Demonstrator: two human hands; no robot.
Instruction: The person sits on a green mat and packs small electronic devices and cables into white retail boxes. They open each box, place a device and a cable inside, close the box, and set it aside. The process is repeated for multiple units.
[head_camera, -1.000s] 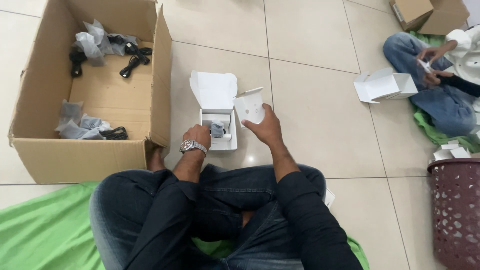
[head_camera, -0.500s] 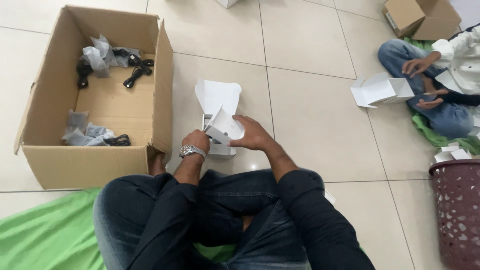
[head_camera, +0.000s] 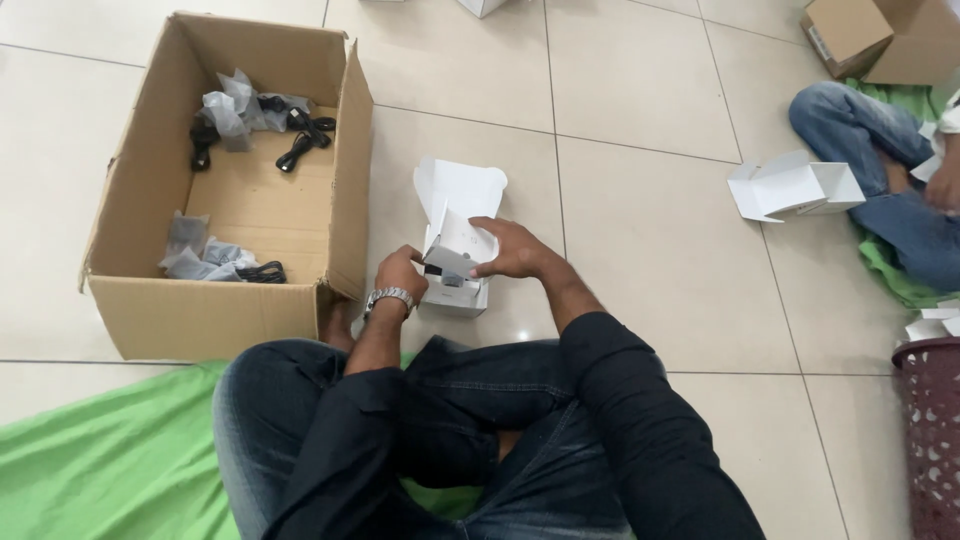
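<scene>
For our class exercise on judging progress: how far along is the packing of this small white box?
Done: a dark part sits inside the small white box. In hand: the left hand steadies it while the right hand presses an inner flap down. Left: its lid stands open, and bagged black cables wait in the cardboard carton.

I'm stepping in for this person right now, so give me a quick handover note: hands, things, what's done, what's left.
Left hand: steadies the small white box on the floor tiles.
Right hand: fingers on the box's inner white flap, over a dark item inside.
Lid stands open behind.
Cardboard carton on the left holds bagged black cables.
Done: box opened, item inside.
Left: flaps and lid not yet closed.
</scene>
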